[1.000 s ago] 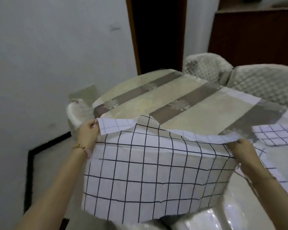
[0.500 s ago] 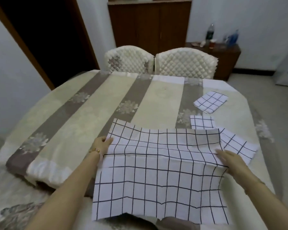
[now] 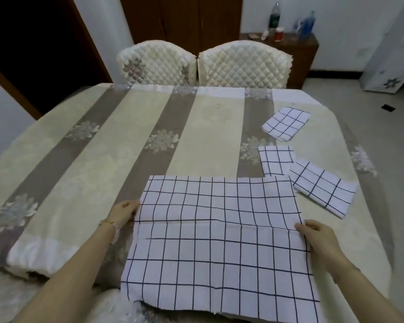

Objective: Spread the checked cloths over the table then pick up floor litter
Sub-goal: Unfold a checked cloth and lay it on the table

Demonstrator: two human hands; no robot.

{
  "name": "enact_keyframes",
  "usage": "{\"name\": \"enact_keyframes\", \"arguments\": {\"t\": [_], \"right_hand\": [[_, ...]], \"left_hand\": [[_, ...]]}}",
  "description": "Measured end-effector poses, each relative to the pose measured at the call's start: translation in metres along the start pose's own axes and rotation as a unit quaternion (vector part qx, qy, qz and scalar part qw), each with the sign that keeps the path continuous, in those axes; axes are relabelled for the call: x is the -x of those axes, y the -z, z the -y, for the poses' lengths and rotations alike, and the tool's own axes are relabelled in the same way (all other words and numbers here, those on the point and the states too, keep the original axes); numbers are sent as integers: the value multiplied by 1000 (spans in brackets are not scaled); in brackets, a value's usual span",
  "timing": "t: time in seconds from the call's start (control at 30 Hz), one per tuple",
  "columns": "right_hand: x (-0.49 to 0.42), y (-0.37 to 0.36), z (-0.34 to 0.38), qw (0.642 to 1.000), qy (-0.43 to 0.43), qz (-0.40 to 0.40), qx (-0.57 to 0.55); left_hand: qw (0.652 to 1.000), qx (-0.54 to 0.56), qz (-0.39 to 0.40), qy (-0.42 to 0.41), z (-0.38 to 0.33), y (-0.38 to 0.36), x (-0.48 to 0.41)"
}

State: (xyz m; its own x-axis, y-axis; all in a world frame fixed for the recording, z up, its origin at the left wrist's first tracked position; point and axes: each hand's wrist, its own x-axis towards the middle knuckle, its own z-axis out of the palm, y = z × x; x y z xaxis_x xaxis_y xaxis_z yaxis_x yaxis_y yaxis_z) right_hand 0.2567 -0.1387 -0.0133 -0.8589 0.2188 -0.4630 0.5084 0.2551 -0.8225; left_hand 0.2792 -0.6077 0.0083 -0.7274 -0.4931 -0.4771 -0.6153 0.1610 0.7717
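While the large white cloth with a dark blue check (image 3: 219, 241) lies opened out flat on the near side of the table (image 3: 103, 159), both hands are on its side edges, level with the crease running across its middle. The left hand (image 3: 124, 212) has its fingers pinched together on the cloth's left edge, a thin gold bracelet (image 3: 106, 222) at the wrist. The right hand (image 3: 317, 238) rests on the right edge with the thumb on top of the fabric; its fingers look closed on the hem, though the underside is hidden. The cloth's near edge hangs over the table's front, and its far right corner covers the bottom of a small folded checked cloth (image 3: 276, 160). Just to the right, a second folded checked cloth (image 3: 324, 187) lies at an angle, and a third folded checked cloth (image 3: 286, 123) sits farther back, apart from the others. The table wears a cream and grey-brown striped cover with pale floral patches. Two white quilted chair backs (image 3: 203, 64) stand at the far side, bottles (image 3: 289, 24) on a brown sideboard beyond. A small dark object (image 3: 388, 107) lies on the pale floor at right.
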Motion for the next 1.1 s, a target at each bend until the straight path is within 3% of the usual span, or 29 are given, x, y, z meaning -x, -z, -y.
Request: {"name": "enact_keyframes", "arguments": {"t": [0.13, 0.27, 0.4, 0.63, 0.93, 1.1], "right_hand": [[5, 4, -12, 1000, -2, -9, 19], [21, 11, -28, 999, -11, -13, 45], [29, 13, -34, 998, -14, -7, 66], [28, -4, -25, 997, 2, -41, 65], [30, 2, -17, 990, -26, 8, 136], [6, -13, 22, 995, -1, -38, 88]], "left_hand": [[994, 7, 88, 69, 27, 18, 5], [989, -48, 123, 68, 40, 25, 11], [981, -179, 72, -20, 36, 19, 13], [986, -143, -53, -64, 20, 10, -5], [984, -176, -16, -19, 21, 11, -18], [994, -109, -17, -20, -9, -5, -37]]}}
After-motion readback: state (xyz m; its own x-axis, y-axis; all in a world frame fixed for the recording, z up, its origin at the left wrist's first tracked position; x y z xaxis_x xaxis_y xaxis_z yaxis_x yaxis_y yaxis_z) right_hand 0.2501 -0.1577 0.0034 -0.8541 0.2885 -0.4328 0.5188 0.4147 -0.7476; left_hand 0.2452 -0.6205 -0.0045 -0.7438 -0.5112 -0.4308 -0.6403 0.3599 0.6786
